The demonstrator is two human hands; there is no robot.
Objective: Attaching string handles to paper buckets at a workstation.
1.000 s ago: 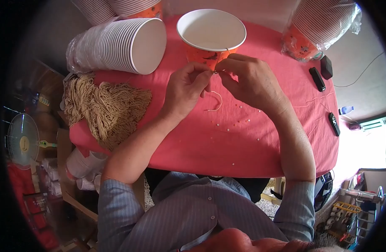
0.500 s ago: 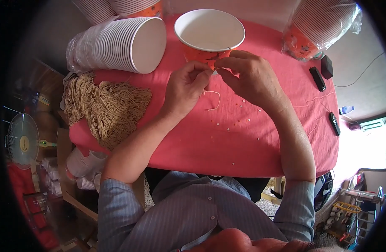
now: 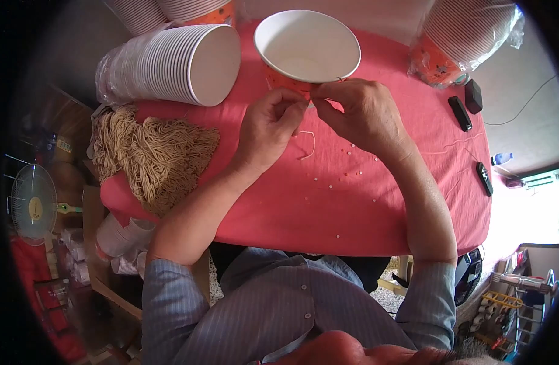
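Note:
A paper bucket [image 3: 305,52], white inside and orange with dark prints outside, stands at the far middle, tilted a little toward me. In front of its wall the fingertips of my two hands meet. My left hand [image 3: 268,125] is closed in a pinch on a thin beige string [image 3: 310,148], whose loose end hangs over the cloth. My right hand [image 3: 361,115] also pinches the string just below the bucket's rim, its knuckles near the rim. The exact hold between the fingertips is partly hidden. A short bit of string shows at the rim above my right hand.
A bundle of beige strings [image 3: 164,155] lies left on the red tablecloth [image 3: 279,225]. Behind it rests a stack of nested buckets [image 3: 164,67]; another wrapped stack [image 3: 462,39] stands far right. Small beads [image 3: 346,175] lie scattered. A remote control [image 3: 484,179] sits near the right edge.
The bucket has tipped slightly toward me and shifted a little right, showing more of its inside. The string's loose end has swung slightly left. My hands have hardly moved.

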